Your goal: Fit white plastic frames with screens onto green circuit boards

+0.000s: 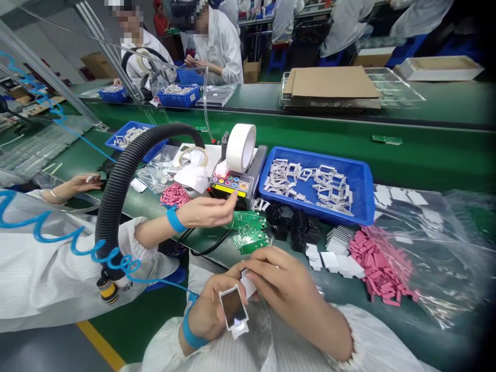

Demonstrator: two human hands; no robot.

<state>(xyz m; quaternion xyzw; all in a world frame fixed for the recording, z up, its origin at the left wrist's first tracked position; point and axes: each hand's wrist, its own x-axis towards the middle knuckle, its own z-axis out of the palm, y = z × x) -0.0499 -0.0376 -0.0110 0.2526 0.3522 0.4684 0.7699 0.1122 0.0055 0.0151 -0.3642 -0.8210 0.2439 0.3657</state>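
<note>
My left hand (207, 310), with a blue strap at the wrist, is closed around a small display screen (234, 308) in a white frame, its dark face up and a pale tab at its lower end. Close beside it, my right hand (284, 287) pinches a small white square piece (247, 285), which the left fingertips also seem to touch. Just beyond my hands lie green circuit boards (250, 240). White square pieces (333, 262) and pink strips (382, 263) are piled to the right.
A co-worker's hand (207, 211) reaches in from the left above the boards. Behind stand a blue bin (366, 181) of white frames, a control box (228, 188) and a tape roll (234, 147). A black hose (110, 206) arches at left. Black parts (296, 227) sit before the bin.
</note>
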